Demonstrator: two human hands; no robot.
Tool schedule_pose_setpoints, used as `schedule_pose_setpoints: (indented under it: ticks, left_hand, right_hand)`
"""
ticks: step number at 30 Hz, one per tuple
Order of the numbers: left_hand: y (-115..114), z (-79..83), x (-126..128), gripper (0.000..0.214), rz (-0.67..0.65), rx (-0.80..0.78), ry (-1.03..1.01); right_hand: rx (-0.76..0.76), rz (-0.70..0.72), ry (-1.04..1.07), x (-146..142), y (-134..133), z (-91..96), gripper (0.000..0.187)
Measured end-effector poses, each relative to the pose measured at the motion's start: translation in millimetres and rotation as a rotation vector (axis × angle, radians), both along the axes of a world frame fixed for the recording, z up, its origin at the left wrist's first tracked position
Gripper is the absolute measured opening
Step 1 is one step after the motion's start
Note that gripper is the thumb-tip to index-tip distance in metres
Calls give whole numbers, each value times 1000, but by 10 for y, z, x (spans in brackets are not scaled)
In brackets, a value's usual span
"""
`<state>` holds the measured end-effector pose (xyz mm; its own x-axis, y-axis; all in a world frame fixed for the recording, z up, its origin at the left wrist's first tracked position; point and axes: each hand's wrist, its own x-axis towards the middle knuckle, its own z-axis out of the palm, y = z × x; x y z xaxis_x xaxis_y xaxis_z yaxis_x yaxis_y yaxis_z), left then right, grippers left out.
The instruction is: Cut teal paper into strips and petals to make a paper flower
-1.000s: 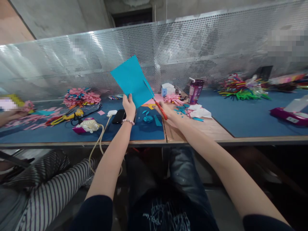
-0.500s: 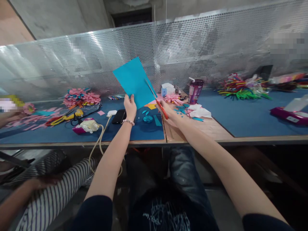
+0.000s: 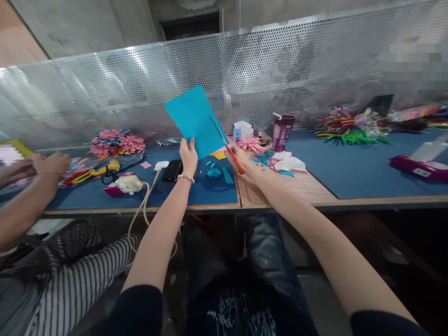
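Observation:
My left hand (image 3: 189,156) pinches the bottom edge of a teal paper sheet (image 3: 194,116) and holds it upright above the table. My right hand (image 3: 241,158) is closed round the red handles of a pair of scissors (image 3: 227,147). The scissor blades lie along the sheet's right edge, cutting into it. Small teal paper scraps (image 3: 217,171) lie on the blue mat (image 3: 210,189) just below both hands.
A black phone (image 3: 172,170), a white charger with cable (image 3: 162,164) and a glue gun (image 3: 124,183) lie to the left. Pink paper flowers (image 3: 117,142), a purple cup (image 3: 282,132) and white tissue (image 3: 290,162) stand around. A co-worker's hand (image 3: 51,163) reaches in at far left.
The sheet and scissors have shifted slightly right and the blades have moved a little further along the edge. A co-worker's arm has come up onto the table at the left.

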<state>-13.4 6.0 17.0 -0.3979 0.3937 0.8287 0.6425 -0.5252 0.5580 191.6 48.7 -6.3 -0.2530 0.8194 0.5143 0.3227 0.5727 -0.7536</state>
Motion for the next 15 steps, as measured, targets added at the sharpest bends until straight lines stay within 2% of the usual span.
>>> schedule_pose_setpoints:
  ticks: [5, 15]
  left_hand:
    - [9, -4, -5, 44, 16, -4, 4]
    - [49, -33, -29, 45, 34, -16, -9]
  right_hand:
    - [-19, 14, -29, 24, -8, 13, 23]
    - [-193, 110, 36, 56, -205, 95, 32]
